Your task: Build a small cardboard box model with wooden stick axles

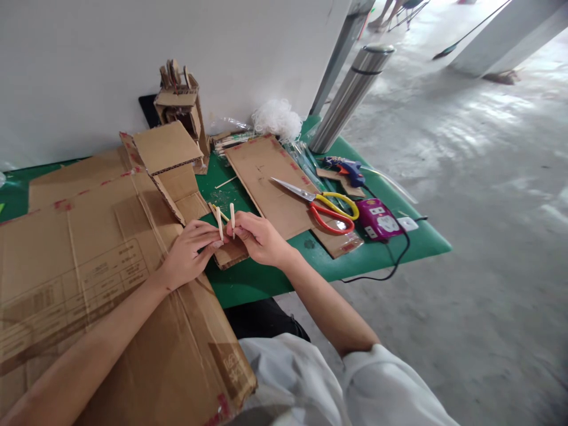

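Observation:
My left hand (193, 247) is closed in a pinch on a short pale wooden stick (219, 225), which stands nearly upright from the fingertips. Close beside it, my right hand (261, 238) pinches a second wooden stick (232, 218), also roughly upright. The fingertips of both hands almost meet over a small cardboard block (231, 255) at the table's near side. Whether the sticks touch this cardboard is hidden by the fingers. My left forearm crosses over a large flattened cardboard box (110, 284).
Scissors (319, 201) with red and yellow handles lie on a cardboard sheet (270, 171). Beyond are a glue gun (348, 168), purple power socket (379, 219) with a black cord, steel flask (350, 97), white string (277, 118) and a cardboard construction (180, 106) on the green table (266, 284).

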Motion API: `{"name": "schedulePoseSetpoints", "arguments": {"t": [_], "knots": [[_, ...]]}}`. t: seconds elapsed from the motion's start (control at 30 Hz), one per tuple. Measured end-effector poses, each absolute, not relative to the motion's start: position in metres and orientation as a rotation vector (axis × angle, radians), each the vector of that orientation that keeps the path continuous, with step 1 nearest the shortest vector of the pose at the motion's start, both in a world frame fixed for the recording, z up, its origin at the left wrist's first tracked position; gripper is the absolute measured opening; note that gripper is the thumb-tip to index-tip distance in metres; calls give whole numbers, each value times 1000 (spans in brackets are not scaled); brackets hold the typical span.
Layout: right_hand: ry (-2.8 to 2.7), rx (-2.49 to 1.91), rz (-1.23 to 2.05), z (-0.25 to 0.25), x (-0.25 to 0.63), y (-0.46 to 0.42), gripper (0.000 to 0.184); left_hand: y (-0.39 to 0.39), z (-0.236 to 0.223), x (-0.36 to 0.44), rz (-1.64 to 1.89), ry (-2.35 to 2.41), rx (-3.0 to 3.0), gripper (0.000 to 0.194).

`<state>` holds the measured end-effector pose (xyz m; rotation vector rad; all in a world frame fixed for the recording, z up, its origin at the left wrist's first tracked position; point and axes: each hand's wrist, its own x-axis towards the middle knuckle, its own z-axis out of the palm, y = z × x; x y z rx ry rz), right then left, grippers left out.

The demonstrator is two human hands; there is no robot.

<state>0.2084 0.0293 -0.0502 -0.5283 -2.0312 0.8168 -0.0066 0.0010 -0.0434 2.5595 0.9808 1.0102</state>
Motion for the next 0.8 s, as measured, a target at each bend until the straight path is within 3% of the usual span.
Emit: {"name": "schedulePoseSetpoints", "arguments": {"t": [0.8], "knots": [[-2005,-528,798,-50,208,30,21,2,-48,-10,1034,993,2512,20]]}}
